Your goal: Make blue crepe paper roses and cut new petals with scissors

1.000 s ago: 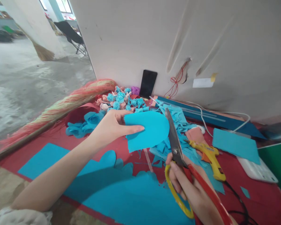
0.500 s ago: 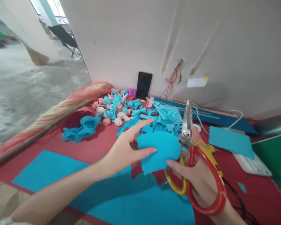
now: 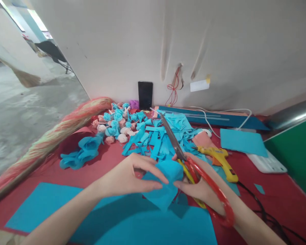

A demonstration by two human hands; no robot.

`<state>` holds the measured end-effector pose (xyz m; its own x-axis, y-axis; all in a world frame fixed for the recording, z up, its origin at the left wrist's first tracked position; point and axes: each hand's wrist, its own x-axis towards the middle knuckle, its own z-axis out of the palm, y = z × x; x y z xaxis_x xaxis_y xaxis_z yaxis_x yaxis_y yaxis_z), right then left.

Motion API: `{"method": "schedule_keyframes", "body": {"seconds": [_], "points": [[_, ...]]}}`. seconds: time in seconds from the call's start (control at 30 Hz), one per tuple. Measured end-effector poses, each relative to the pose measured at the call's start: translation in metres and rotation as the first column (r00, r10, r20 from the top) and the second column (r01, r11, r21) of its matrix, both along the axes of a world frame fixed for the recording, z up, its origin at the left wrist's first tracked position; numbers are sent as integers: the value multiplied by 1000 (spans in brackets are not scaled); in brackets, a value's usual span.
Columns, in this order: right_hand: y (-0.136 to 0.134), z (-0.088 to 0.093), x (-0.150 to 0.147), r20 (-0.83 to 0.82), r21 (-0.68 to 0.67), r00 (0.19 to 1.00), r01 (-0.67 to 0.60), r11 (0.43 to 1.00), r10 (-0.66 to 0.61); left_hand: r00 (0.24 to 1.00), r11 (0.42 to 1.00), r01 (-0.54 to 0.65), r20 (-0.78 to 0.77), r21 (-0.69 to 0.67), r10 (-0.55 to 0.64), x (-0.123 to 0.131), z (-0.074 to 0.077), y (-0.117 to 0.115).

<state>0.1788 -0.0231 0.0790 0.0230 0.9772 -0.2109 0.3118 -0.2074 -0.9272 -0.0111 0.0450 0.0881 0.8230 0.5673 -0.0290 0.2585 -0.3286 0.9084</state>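
Observation:
Between my two hands is a small piece of blue paper (image 3: 172,170), rounded at the top and bent along its middle. My left hand (image 3: 124,175) holds its left side, thumb and forefinger curled over the front. At the paper's right side, the thumb of my right hand (image 3: 202,190) presses on the edge. That same hand also carries scissors (image 3: 179,151) with red and yellow handles, their blades together and pointing up and away. Below the hands lies a large blue paper sheet (image 3: 142,224) with an uneven cut edge.
Blue paper scraps (image 3: 155,139) lie ahead, beside small paper flowers (image 3: 114,124). A yellow glue gun (image 3: 225,161) rests on the right, its black cord trailing. Larger blue flowers (image 3: 83,153) sit left. A phone (image 3: 145,95) leans on the wall.
The blue piece has been bent inward and lowered, and my hands have come closer together around it. The scissors have tilted left in my right hand. The view has turned slightly right.

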Motion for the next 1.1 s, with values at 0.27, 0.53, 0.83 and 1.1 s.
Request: {"method": "schedule_keyframes", "body": {"seconds": [0.27, 0.53, 0.83, 1.1], "points": [[-3, -2, 1, 14, 2, 1000, 11, 1000, -11, 996, 1000, 17, -92, 16, -16, 4, 4, -6], [-4, 3, -3, -71, 24, 991, 115, 993, -113, 991, 991, -114, -80, -73, 109, 5, 2, -10], [-7, -1, -7, -237, 43, 956, 188, 981, -172, 939, 935, -323, 72, -147, 336, 11, 5, -17], [-8, 2, -10, -219, -26, 941, 257, 966, -256, 907, 905, -334, 170, -264, 385, 11, -9, -23]]}}
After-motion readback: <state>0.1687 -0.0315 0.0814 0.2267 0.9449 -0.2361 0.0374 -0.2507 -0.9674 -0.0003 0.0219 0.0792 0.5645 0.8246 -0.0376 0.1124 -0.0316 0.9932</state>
